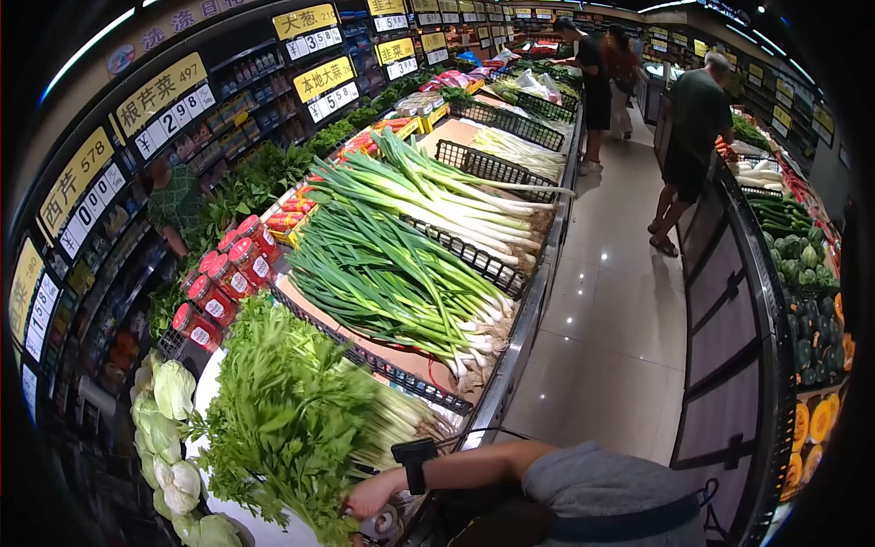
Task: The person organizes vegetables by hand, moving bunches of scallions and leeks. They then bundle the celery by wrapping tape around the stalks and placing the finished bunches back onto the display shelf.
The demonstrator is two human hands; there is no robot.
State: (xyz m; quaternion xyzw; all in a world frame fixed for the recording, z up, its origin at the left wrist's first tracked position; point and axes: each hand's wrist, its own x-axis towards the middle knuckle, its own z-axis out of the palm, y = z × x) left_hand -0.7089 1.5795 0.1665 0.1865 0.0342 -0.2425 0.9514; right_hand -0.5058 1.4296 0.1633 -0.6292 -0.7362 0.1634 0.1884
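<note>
My right hand [374, 495] reaches in from the lower right with a dark band [415, 463] at its wrist. Its fingers are closed at the lower edge of a leafy bunch of celery [283, 410], on the leaves. The pale stalks [401, 419] point right, toward the front edge of the stand, and the leaves spread left over a white surface [239, 512]. Just under the hand is a small round object [385, 523], partly cut off. My left hand does not show.
Green onions [392, 283] and leeks [437, 201] lie in black crates beyond the celery. Red-lidded jars [219, 296] and cabbages [173, 392] line the left. A tiled aisle [592, 310] runs along the stand, with a person [693, 128] at the opposite display.
</note>
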